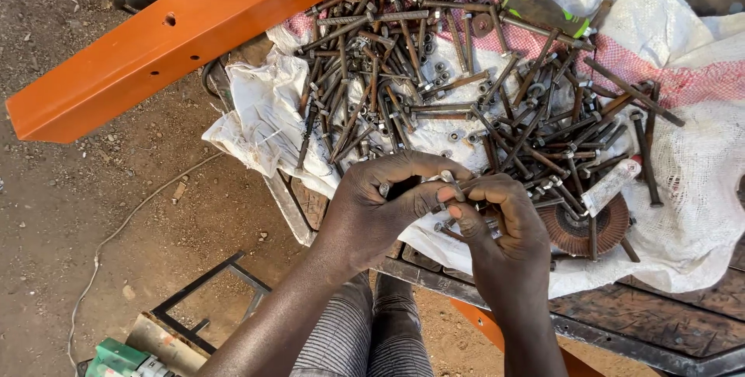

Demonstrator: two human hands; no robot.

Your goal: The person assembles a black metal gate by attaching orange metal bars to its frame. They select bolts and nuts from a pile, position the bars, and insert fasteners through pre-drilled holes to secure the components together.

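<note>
At nine o'clock an orange steel beam (178, 43) is slanting from lower left up to the top edge, where its far end is running out of view. Below it, at seven o'clock, a green power tool (116, 359) is being cut off by the bottom edge.

Near the centre, the left hand (380, 206) is curling its fingers together around the near end of a small bolt (450, 185). Just beside it, touching it at the fingertips, the right hand (497, 226) is pinching the same bolt between thumb and forefinger. Most of the bolt is lying hidden under the fingers; the part showing is pointing toward eleven o'clock, its long axis running from eleven to five. Whether a nut is sitting on it is hard to make out.

Beyond the hands, at twelve o'clock, a pile of rusty bolts (434, 74) is sprawling over a white sack (683, 214) spread on the surface (667, 323). At three o'clock a round grinding disc (582, 226) is lying partly under bolts.
</note>
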